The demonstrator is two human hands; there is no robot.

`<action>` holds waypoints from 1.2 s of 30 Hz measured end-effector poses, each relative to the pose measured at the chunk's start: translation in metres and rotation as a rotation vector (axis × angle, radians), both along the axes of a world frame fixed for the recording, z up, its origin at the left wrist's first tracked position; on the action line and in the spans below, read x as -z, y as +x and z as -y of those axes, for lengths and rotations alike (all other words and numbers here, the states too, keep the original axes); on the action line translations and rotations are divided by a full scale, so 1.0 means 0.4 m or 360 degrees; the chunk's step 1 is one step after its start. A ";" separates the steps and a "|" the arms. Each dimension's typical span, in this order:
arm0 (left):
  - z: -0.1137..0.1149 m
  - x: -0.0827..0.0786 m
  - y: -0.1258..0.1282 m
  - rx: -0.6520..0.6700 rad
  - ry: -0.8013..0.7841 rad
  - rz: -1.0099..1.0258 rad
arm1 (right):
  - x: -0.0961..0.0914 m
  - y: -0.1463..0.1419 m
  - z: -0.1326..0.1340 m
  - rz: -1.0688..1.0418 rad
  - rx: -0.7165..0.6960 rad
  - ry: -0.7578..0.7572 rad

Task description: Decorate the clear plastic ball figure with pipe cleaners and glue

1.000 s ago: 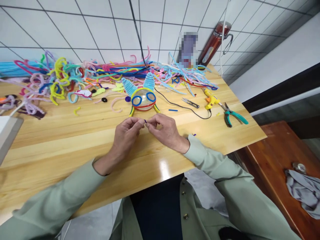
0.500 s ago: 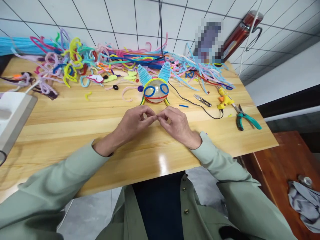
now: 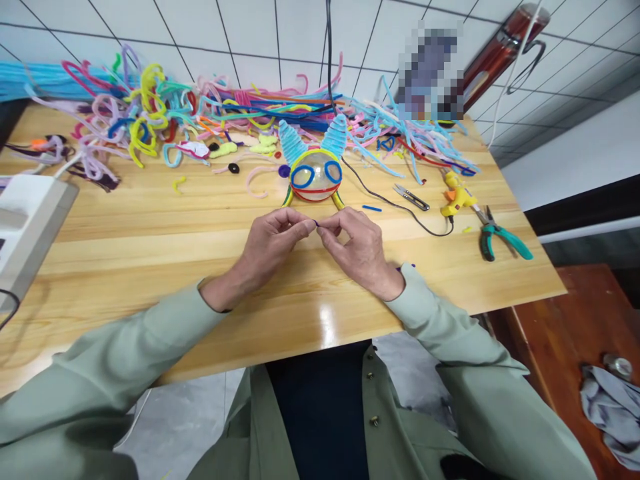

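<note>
Fingertip to fingertip, both hands pinch a small dark purple piece of pipe cleaner [image 3: 317, 225], mostly hidden by the fingers. My left hand [image 3: 274, 245] has thumb and forefinger closed on its left end; my right hand [image 3: 353, 244] grips the other side. Just beyond them stands a clear round figure [image 3: 316, 179] with light blue pipe-cleaner ears, blue ring eyes, a yellow upper edge and a red band. A purple coil [image 3: 284, 171] sits at its left side. Another purple bit [image 3: 407, 267] lies by my right wrist, partly covered by the cuff.
Loose pipe cleaners [image 3: 150, 113] are heaped along the wall. To the right lie thread snips [image 3: 411, 197], a blue strip [image 3: 372, 209], a yellow glue gun [image 3: 457, 195] with its cord, and green-handled pliers [image 3: 505, 240]. A white power strip [image 3: 40, 233] is at left; a red flask [image 3: 500, 60] stands behind.
The view has shifted slightly. My hands stay together in front of the figure, and the dark purple piece now shows between the fingertips.
</note>
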State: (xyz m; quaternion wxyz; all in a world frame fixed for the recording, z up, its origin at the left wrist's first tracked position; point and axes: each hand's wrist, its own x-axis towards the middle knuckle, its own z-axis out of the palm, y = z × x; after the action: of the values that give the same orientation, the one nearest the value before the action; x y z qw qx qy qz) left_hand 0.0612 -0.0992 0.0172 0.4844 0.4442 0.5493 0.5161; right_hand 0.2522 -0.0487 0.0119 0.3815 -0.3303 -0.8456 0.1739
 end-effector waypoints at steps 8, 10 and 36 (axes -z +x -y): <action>0.016 0.014 0.045 -0.0077 -0.0121 0.0488 | 0.005 -0.013 0.010 -0.0100 0.0026 -0.0056; 0.009 0.018 0.037 -0.0040 -0.0127 0.0453 | 0.006 -0.010 0.003 -0.0130 0.0015 -0.0050; 0.003 0.001 0.018 -0.0103 -0.0173 0.0451 | 0.013 -0.008 0.002 -0.0128 -0.0060 0.0032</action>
State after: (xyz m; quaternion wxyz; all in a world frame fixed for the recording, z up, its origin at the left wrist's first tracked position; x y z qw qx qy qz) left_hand 0.0685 -0.1003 0.0167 0.5634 0.3220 0.5167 0.5584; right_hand 0.2491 -0.0496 0.0069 0.4150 -0.3032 -0.8375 0.1857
